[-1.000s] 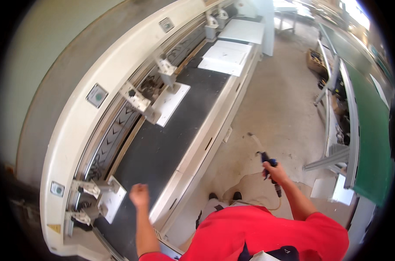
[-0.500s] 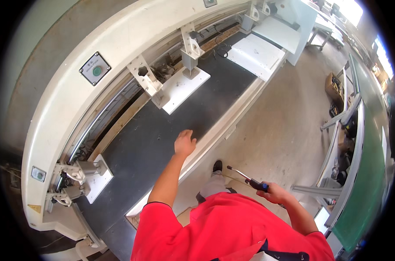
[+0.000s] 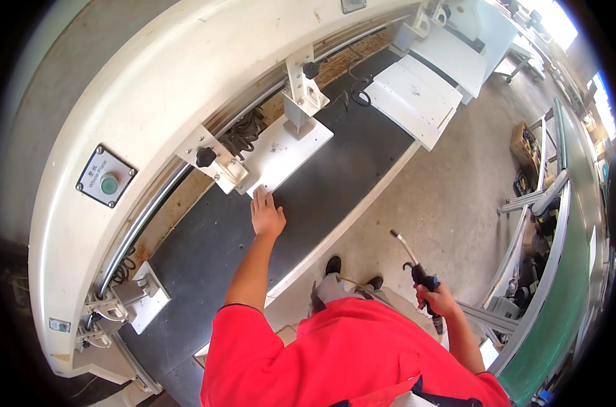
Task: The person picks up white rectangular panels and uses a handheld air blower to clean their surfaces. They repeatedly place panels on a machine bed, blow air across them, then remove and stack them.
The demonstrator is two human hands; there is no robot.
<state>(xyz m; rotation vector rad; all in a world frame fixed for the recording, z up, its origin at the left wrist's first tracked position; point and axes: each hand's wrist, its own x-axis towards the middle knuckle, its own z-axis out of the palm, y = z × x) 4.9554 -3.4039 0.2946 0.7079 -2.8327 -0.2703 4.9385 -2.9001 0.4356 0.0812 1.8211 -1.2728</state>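
Note:
My left hand point(image 3: 268, 216) reaches over the black machine bed point(image 3: 209, 237) with its fingers stretched out. Its fingertips are at the near edge of a white plate point(image 3: 281, 154), apparently touching it. This plate hangs under white brackets with black knobs point(image 3: 205, 157). In my right hand point(image 3: 440, 298), off to the right over the floor, is an air blow gun point(image 3: 424, 277) with a dark body and a long thin metal nozzle. My fingers wrap round its handle, and the nozzle points up and away from me.
A curved cream machine beam point(image 3: 152, 81) with a green button point(image 3: 109, 183) runs along the left and back. Farther off on the bed lies another white plate point(image 3: 413, 95). A green-topped bench point(image 3: 559, 319) with a metal frame stands at the right, near a box of parts point(image 3: 525, 146).
My left hand has moved forward and left to the white plate's edge, its fingers straightening. My right hand has turned the blow gun more upright, its nozzle swinging up and to the right.

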